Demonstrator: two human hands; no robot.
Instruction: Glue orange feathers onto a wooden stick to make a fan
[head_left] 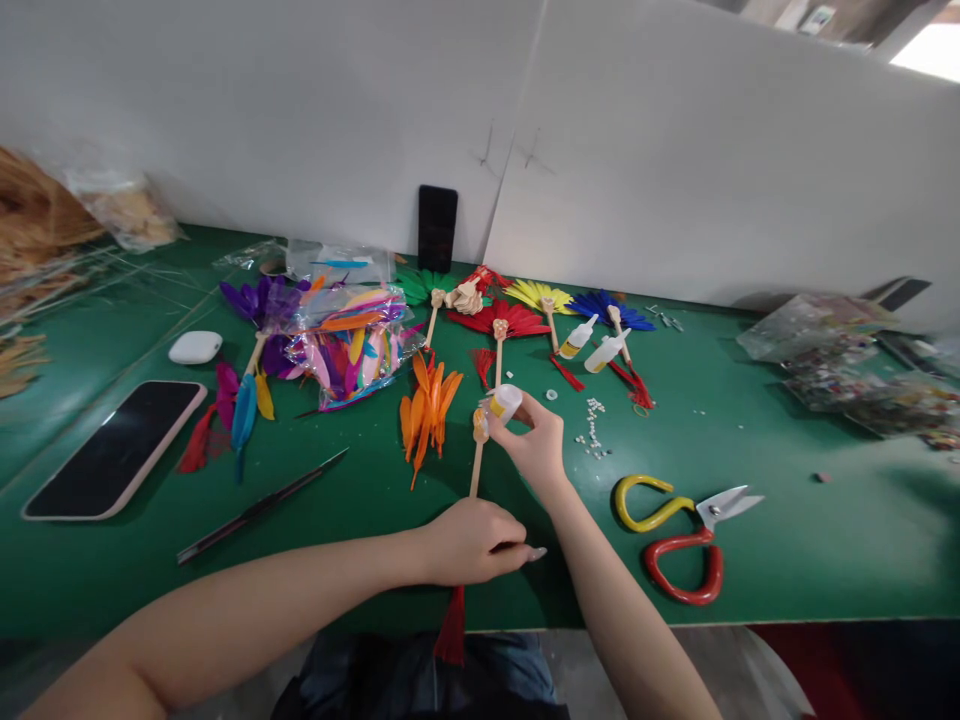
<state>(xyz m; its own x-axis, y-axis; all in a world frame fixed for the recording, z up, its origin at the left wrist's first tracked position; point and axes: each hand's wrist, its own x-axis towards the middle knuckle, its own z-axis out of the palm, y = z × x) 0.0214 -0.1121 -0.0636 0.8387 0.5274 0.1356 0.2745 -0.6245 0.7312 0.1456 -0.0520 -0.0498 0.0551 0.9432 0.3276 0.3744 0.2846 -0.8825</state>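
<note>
My left hand (476, 542) is closed over the lower part of a flat wooden stick (477, 470), pressing it near the table's front edge. A red tassel (451, 630) hangs below that hand, over the edge. My right hand (538, 445) grips a small white glue bottle (505, 402), tilted with its tip towards the stick's rounded head (480, 424). Whether the tip touches the head is hidden. Left of the stick lies a bunch of orange feathers (427, 410). White beads (592, 430) and a small round cap (551, 395) lie right of my right hand.
Feather fans in red (501, 320), yellow (544, 295) and blue (611, 310) lie behind, beside two more glue bottles (577, 338). Scissors (697, 525) lie at right, tweezers (262, 507) and a phone (116, 450) at left. Bagged feathers (345, 345) sit behind.
</note>
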